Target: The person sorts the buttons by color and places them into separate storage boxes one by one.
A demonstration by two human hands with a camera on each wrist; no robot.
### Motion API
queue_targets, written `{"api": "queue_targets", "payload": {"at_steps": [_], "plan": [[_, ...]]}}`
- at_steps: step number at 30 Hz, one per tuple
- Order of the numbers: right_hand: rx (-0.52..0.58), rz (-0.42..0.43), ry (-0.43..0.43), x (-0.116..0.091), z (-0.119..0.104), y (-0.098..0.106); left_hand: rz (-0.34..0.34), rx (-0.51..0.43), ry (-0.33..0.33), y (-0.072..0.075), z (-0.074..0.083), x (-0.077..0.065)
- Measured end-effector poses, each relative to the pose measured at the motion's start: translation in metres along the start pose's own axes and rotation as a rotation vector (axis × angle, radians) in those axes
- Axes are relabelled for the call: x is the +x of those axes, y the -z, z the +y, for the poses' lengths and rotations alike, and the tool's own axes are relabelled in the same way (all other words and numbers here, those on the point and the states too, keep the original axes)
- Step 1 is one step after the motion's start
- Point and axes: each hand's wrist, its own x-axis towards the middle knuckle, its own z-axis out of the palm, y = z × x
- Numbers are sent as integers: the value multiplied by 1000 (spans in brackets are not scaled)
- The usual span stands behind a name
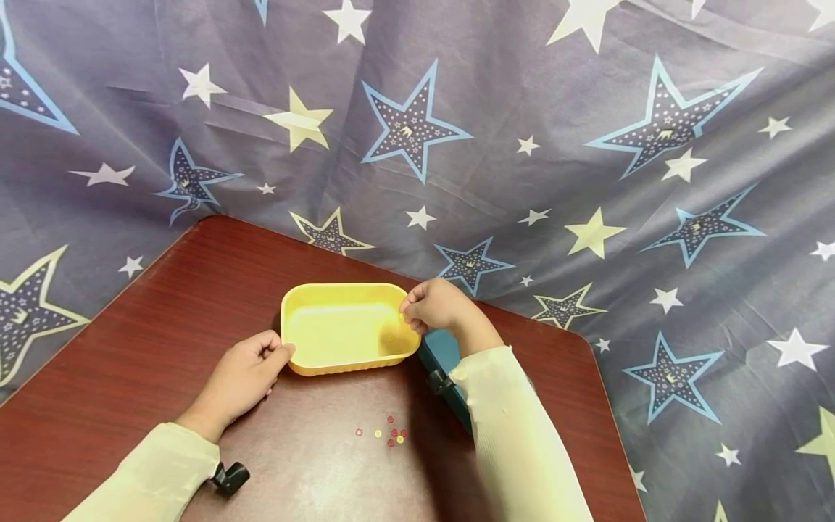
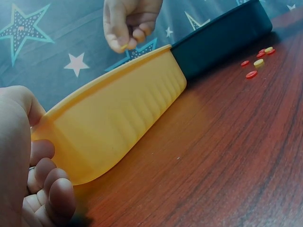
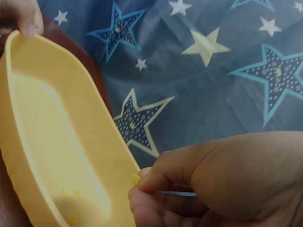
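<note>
My left hand (image 1: pixel 244 377) grips the near-left rim of a yellow plastic bin (image 1: pixel 339 287), thumb over the edge and fingers against the outside wall. Above the bin's right end, my right hand (image 1: pixel 440 308) pinches a small yellow button (image 3: pixel 136 179) between thumb and forefinger. Three yellow buttons (image 3: pixel 73 219) lie on the bin floor in the right wrist view. On the table in front of the bin are several loose red buttons (image 2: pixel 251 74) and two yellow buttons (image 2: pixel 258 62).
A dark teal bin (image 2: pixel 222 40) stands against the yellow bin's right end, partly hidden under my right forearm in the head view. The reddish-brown table (image 1: pixel 163 312) meets a star-patterned curtain (image 1: pixel 496 94) along its far edges.
</note>
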Motion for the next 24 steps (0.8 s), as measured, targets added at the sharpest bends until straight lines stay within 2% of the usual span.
{"api": "queue_targets", "payload": {"at_steps": [5, 11, 24], "plan": [[5, -4, -66, 15, 1, -3, -3, -6, 1, 0, 2, 0], [17, 2, -105, 26, 1, -9, 0, -2, -2, 0, 1, 0], [47, 1, -113, 27, 1, -14, -2, 1, -7, 0, 0, 1]]}}
